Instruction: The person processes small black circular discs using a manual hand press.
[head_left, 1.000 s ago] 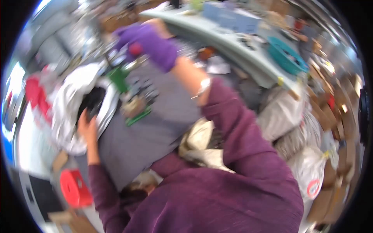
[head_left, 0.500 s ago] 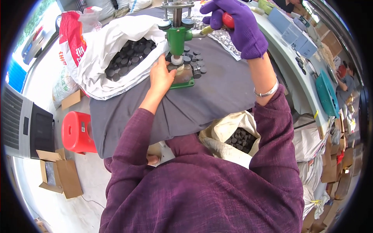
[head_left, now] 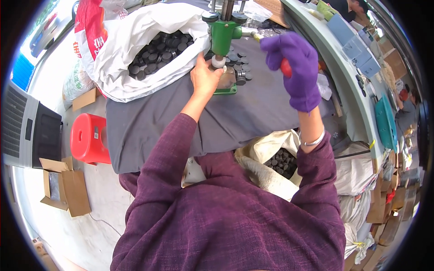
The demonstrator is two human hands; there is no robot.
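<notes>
the gloved right hand clenches the stiff red-knobbed lever at 3 o'clock of the heavy green metal press, the bare left hand pinches a small piece under it.

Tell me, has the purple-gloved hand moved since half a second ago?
Yes. The right hand has dropped lower beside the green press, gripping the red-knobbed lever.

Left hand at green press base; gloved right hand grips red-knobbed lever (black discs in sack).
</notes>
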